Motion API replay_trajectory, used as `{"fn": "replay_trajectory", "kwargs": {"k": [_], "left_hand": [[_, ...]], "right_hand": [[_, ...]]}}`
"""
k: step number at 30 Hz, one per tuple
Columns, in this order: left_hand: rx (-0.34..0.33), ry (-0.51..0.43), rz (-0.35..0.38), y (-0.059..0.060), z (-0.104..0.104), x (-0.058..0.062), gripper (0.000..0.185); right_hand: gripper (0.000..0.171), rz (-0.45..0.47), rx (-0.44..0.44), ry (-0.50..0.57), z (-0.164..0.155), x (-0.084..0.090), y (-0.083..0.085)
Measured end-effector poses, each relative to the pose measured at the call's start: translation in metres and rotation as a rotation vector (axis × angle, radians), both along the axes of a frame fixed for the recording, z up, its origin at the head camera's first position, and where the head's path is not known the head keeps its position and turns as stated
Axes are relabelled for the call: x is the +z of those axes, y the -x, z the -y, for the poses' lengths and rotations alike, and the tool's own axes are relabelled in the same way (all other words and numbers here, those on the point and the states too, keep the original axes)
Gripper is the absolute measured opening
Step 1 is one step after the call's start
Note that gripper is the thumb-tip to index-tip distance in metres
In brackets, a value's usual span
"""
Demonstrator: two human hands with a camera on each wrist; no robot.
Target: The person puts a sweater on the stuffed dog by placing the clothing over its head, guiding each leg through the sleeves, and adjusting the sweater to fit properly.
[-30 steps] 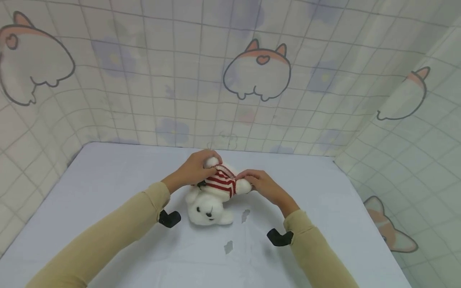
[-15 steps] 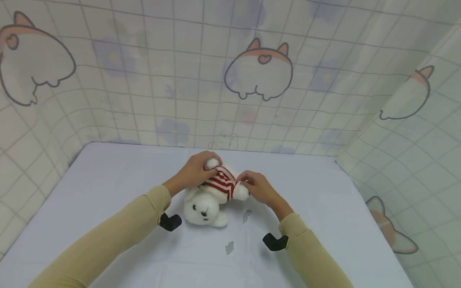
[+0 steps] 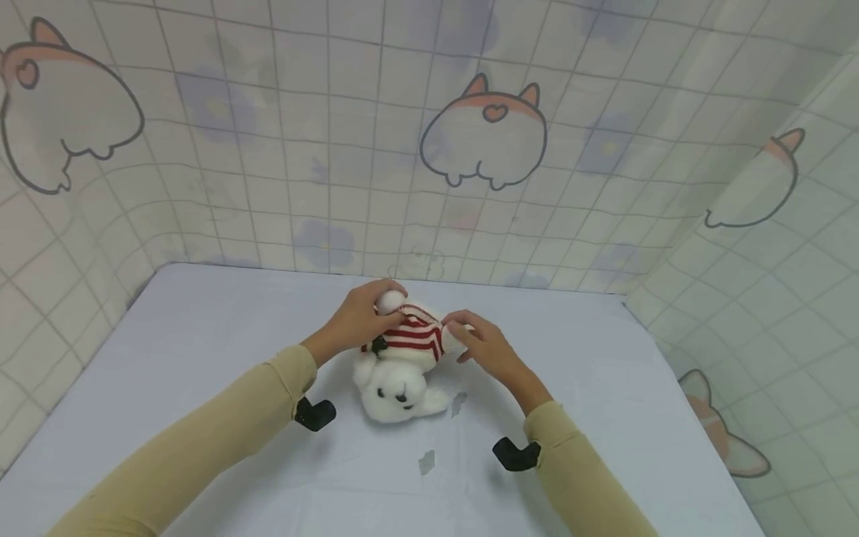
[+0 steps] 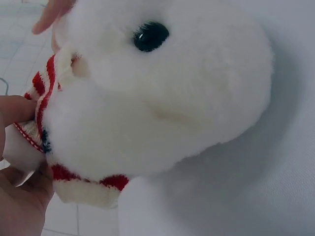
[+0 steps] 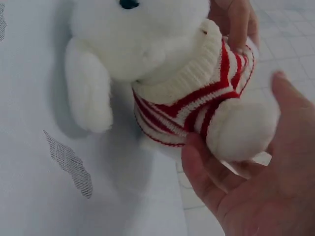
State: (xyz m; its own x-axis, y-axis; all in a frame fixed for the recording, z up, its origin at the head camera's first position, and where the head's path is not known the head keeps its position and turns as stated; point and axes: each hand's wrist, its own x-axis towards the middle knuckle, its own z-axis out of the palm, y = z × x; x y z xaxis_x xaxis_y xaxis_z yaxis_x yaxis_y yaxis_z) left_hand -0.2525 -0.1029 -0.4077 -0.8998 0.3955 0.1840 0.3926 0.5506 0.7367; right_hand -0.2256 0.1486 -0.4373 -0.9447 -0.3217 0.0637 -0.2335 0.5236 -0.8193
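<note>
A white plush dog (image 3: pixel 394 391) with floppy ears lies on the table, its head toward me. It wears a red-and-cream striped knit sweater (image 3: pixel 419 333), with a white paw sticking out at each side. My left hand (image 3: pixel 362 317) grips the paw and sweater edge on the left. On the other side, my right hand (image 3: pixel 490 349) holds the other paw (image 5: pixel 246 129). In the right wrist view one fingertip presses the sweater beside that paw, while another finger stands spread away from it. The left wrist view shows mostly the dog's head (image 4: pixel 211 73), with the left fingers at its edge.
The table (image 3: pixel 221 313) has a white cover with small grey patches (image 3: pixel 426 462) in front of the dog. A tiled-pattern curtain (image 3: pixel 335 149) with corgi drawings hangs behind and at both sides. Black wrist mounts (image 3: pixel 517 453) sit under both sleeves.
The dog first tipped left, then swung back to the right, its head now more upright. My right fingers have shifted on the paw and spread; my left hand has hardly moved.
</note>
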Motion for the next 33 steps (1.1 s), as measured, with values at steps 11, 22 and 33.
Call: {"fn": "replay_trajectory", "kwargs": {"k": [11,22,33], "left_hand": [[-0.067,-0.007,0.083,0.003,0.006,-0.011,0.051],[-0.275,-0.008,0.225,-0.011,0.016,-0.021,0.038],[-0.287,0.005,0.22,-0.031,-0.01,-0.027,0.08]], "right_hand": [[0.032,0.013,0.056,-0.145,-0.011,-0.004,-0.003],[0.044,-0.121,0.0,-0.223,-0.02,0.006,-0.004],[0.034,-0.185,-0.046,-0.137,-0.014,0.018,0.003]]}}
